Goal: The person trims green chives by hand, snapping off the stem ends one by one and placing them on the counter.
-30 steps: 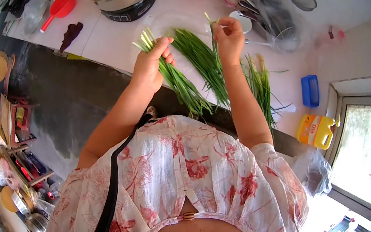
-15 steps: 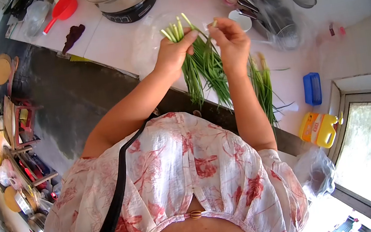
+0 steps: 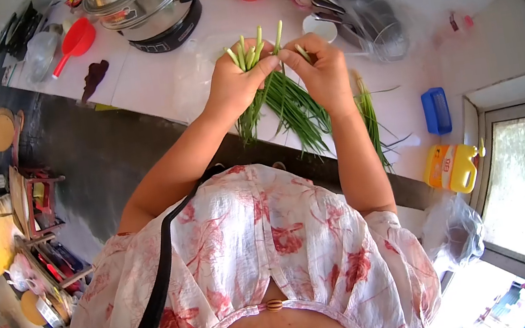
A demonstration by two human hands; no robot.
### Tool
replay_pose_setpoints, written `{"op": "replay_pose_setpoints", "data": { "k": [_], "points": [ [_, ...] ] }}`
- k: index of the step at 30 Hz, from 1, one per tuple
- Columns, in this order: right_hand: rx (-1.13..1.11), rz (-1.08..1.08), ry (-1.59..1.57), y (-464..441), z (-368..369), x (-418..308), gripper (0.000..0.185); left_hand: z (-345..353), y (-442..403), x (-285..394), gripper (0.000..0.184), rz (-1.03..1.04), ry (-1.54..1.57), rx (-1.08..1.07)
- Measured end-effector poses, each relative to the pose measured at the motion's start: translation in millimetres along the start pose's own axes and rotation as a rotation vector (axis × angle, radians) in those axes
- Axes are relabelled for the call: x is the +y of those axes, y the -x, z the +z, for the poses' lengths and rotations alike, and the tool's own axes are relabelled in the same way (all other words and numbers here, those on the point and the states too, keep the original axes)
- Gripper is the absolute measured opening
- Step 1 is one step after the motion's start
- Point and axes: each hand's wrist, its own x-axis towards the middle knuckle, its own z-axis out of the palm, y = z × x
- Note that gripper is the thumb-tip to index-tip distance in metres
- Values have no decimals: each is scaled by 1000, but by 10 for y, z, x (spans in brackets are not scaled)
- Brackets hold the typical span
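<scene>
While a bunch of greens (image 3: 251, 56) is gripped in the left hand (image 3: 235, 80) above the table (image 3: 145, 81), cut ends up and leaves hanging, the right hand (image 3: 318, 73) pinches a stem (image 3: 303, 54) close beside it. Below, between the hands, a pile of greens (image 3: 299, 114) lies near the table's edge; more stalks (image 3: 368, 117) lie beyond the right forearm (image 3: 359, 153). Farther out sit a white bowl (image 3: 320, 28), a pot (image 3: 148, 11) at the back left, and, to the right, a blue basket (image 3: 436, 111) and a yellow jug (image 3: 453, 168).
</scene>
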Motion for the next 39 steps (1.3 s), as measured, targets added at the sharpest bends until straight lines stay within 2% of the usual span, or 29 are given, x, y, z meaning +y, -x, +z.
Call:
{"op": "replay_pose_setpoints", "data": {
  "k": [4,6,10,12,15,17,22,26,28,30,32,34,37,39],
  "points": [
    [-8,-76,107,35,-65,33,16,-14,2,-18,14,-39,-90,-84],
    [-12,95,62,99,-77,-32,12,40,2,-26,13,-64,-93,-106],
    [3,79,153,169,-107,7,11,85,-2,-33,12,-44,-122,-151],
    [151,-183,311,197,-122,70,11,81,-4,-2,12,-49,-133,-177],
    [271,-132,315,239,-160,116,10,63,-14,31,14,-100,-212,-224],
    [328,-102,323,246,-225,194,10,46,-11,24,16,-204,-115,-263],
    [498,-44,504,296,-560,449,9,18,-21,41,19,-236,-30,-296],
    [526,-125,617,362,-687,887,11,-5,-49,57,20,-254,80,-311],
    [335,-65,824,412,-652,1080,13,-2,-44,65,20,-262,95,-322],
    [351,-77,779,410,-523,1011,14,1,-60,67,19,-265,108,-330],
    [354,-32,423,383,-347,716,16,3,-47,47,19,-278,109,-340],
    [266,56,-84,347,-142,457,17,32,-49,41,19,-281,73,-366],
    [135,197,-512,291,33,230,17,60,-52,42,21,-266,29,-399],
    [129,207,-561,280,51,215,16,57,-35,55,22,-249,19,-398]
  ]
}}
